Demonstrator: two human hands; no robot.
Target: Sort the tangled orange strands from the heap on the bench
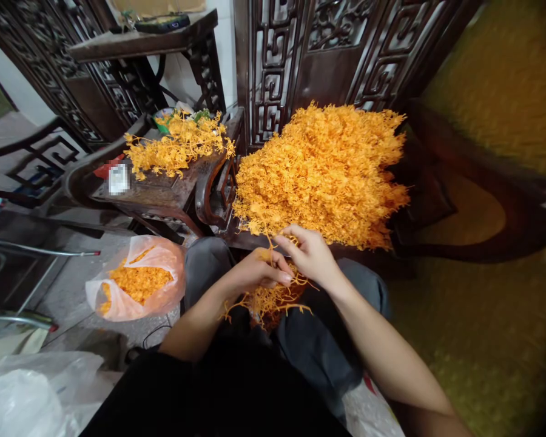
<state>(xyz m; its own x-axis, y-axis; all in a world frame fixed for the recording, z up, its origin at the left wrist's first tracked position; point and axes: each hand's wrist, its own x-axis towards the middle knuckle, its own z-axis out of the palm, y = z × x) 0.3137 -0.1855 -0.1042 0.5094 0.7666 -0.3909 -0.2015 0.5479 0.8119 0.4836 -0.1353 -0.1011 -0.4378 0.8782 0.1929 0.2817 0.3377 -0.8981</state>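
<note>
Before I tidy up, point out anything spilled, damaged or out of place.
Nothing looks clearly spilled or damaged. Mildly odd: the big orange heap is piled on dark wooden furniture, seemingly a chair, while other orange pieces sit in a plastic bag.

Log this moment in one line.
left hand: holding orange strands | right hand: at strands | front: orange pile | left side: open bag

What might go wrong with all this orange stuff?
The thin orange strands at the left hand and right hand might tangle or snap. The big orange heap is piled high, so pieces could slide off. The plastic bag gapes open, so its contents might spill if knocked.
</note>
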